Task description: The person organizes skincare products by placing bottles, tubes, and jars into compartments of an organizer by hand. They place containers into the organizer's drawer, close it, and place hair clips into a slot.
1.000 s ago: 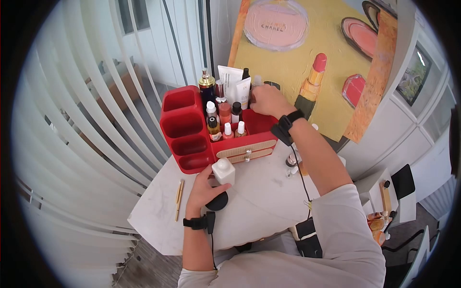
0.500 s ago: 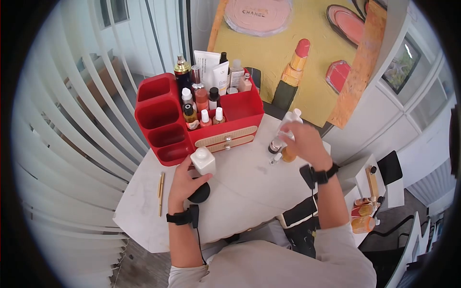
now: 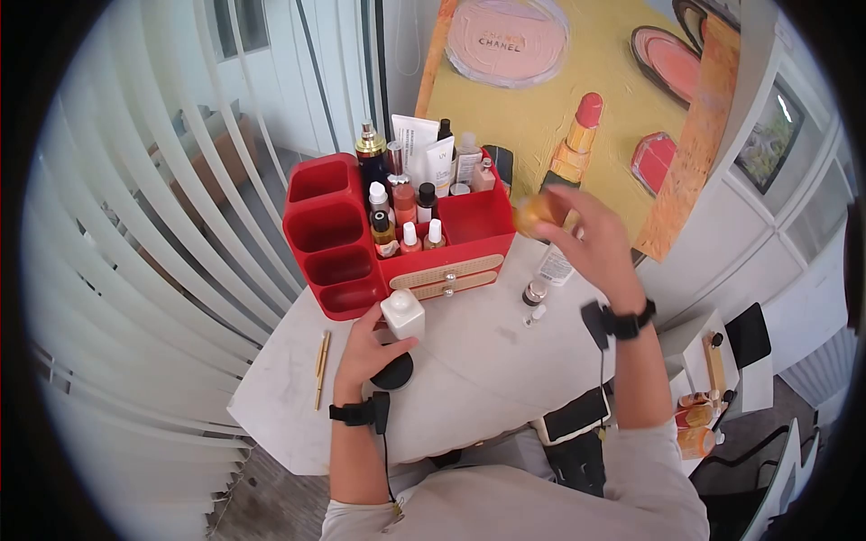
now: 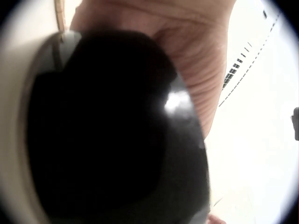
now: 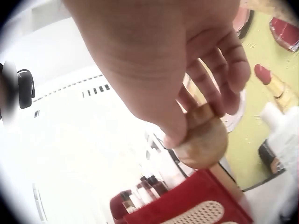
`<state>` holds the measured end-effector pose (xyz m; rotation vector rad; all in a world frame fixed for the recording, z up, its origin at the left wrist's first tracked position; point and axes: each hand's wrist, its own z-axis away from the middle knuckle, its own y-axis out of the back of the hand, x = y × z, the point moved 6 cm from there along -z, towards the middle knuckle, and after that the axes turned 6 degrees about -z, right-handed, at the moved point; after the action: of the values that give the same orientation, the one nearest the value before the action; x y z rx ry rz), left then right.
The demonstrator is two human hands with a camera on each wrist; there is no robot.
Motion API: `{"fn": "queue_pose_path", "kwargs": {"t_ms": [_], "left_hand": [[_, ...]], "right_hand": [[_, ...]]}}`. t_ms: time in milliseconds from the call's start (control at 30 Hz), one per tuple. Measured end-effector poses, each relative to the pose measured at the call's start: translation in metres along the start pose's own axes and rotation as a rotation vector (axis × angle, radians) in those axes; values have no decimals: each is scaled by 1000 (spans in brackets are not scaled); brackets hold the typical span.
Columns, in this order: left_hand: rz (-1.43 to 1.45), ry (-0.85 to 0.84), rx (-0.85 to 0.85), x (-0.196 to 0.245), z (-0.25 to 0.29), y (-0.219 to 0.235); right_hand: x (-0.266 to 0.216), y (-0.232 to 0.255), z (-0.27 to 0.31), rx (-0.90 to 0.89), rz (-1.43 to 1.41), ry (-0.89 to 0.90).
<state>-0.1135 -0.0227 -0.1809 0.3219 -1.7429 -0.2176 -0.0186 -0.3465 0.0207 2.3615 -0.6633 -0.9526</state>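
Observation:
In the head view my right hand (image 3: 595,248) pinches a small round amber bottle (image 3: 534,216) by its top, in the air just right of the red organizer (image 3: 483,261). The right wrist view shows thumb and fingers on the bottle's wood-toned cap (image 5: 200,116), the rounded amber body (image 5: 203,145) below it. My left hand (image 3: 363,356) holds a white square bottle (image 3: 403,316) at the organizer's front, fingers on its left side and thumb at its near side. Beneath that hand lies a black round disc (image 3: 393,371); a glossy black rounded surface (image 4: 112,126) fills much of the left wrist view.
The organizer holds a dark perfume bottle (image 3: 371,158), white tubes (image 3: 439,164), nail polishes (image 3: 434,234) and a pale pink bottle (image 3: 484,177). On the white table (image 3: 469,361) are a dark jar (image 3: 534,292), a small clear bottle (image 3: 536,316), a labelled bottle (image 3: 554,269) and gold sticks (image 3: 321,370).
My right hand went from the organizer's back right corner to the bottles on the table, then lifted the amber bottle up towards the organizer. The left hand stays at the white bottle.

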Motion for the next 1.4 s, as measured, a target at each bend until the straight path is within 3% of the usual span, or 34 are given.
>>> {"fn": "queue_pose_path", "kwargs": {"t_ms": [67,100,167,267,500,600,667,800,900,1033,1133,1200,1233,1267,1333,1367,1400], "left_hand": [[2,-12,-8,2,-1,-1],[14,-10,-5,2,-1,-1],[19,-12,-7,1,-1,-1],[15,-22,-2,-3,-3,-1],[28,9,-9,-5,-2,-2],[32,23,-23,-1,-2,-1],[50,21,-18,-1,-1,-1],[20,6,-2,-4,-3,-2],[38,14,-4,-7,-2,-1],[23,14,2,-4,-1,-2],[31,15,6,-1,-2,-1],[-12,34,-6,6,0,0],[-12,33,-3,5,0,0],[-11,28,-11,4,0,-1],[-7,21,-14,3,-1,-1],[-6,13,-15,4,-1,-1],[-5,6,-14,4,-1,-1]], "right_hand": [[-6,-33,-28,-8,27,179],[-6,-46,-38,-3,26,175],[-3,-83,-52,-260,317,197],[1,-103,-60,-248,462,295],[8,-96,-45,-255,343,286],[4,-82,-34,-137,166,324],[5,-56,-11,-26,162,194],[70,-68,67,-269,464,-35],[68,-88,107,-352,567,-135],[84,-115,117,-401,534,-295],[78,-127,120,-443,474,-339],[50,-132,125,-494,155,-118],[41,-133,130,-514,49,-93],[40,-136,131,-513,50,-91],[27,-142,127,-547,-292,-57],[20,-138,123,-549,-290,-52],[16,-131,116,-541,-416,-158]]}}
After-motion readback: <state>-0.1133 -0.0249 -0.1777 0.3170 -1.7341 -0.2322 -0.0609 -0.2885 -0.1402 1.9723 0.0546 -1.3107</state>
